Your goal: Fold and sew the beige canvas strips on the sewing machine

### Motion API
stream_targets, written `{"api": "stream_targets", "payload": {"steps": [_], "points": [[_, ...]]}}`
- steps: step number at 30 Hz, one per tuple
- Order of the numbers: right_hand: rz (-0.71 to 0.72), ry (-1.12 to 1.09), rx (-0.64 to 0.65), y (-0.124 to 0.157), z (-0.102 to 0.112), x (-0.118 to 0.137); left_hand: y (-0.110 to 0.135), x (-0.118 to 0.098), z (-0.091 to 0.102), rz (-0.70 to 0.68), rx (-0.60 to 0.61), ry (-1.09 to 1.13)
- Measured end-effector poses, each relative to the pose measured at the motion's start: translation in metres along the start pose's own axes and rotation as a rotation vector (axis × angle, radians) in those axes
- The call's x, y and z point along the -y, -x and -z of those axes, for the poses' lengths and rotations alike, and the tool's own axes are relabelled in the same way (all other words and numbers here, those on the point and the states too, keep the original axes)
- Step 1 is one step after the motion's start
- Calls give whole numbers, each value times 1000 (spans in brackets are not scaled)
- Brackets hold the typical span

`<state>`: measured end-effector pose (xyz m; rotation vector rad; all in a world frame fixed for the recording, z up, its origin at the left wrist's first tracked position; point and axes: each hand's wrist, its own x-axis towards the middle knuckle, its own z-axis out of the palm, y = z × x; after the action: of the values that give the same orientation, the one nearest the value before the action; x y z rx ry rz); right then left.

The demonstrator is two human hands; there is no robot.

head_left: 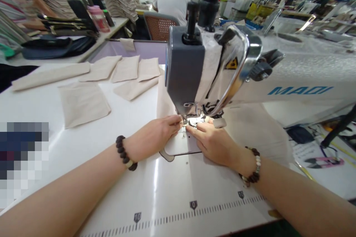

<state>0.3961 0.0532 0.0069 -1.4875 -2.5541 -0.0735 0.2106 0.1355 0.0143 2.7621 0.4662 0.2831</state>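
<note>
At the sewing machine's (185, 66) needle, both my hands meet over a beige fabric piece (250, 129), which spreads behind and to the right under the machine arm. My left hand (161, 133) is closed at the fabric's edge, fingertips together just left of the presser foot (185, 120). From the right, my right hand (215, 142) pinches and presses the fabric beside the foot, index finger pointing to the needle. The fingertips and the fabric's edge are partly hidden by the foot and by each other. Bead bracelets circle both wrists.
Several folded beige pieces (125, 68) and a squarish beige piece (85, 103) lie on the white table at left. Pink-handled snips (325, 162) rest at right. A ruler scale (194, 213) runs along the front edge. Beyond, a person in white (172, 0) sits facing away.
</note>
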Motion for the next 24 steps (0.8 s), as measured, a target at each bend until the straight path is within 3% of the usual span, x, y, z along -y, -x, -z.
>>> {"api": "stream_targets", "payload": {"steps": [15, 20, 24], "points": [[-5, 9, -10, -1, 2, 1, -3, 6, 0, -15, -36, -128], [0, -33, -42, 3, 5, 1, -1, -15, 6, 35, 101, -290], [60, -98, -82, 8, 6, -3, 9, -37, 1, -12, 200, -284]]}}
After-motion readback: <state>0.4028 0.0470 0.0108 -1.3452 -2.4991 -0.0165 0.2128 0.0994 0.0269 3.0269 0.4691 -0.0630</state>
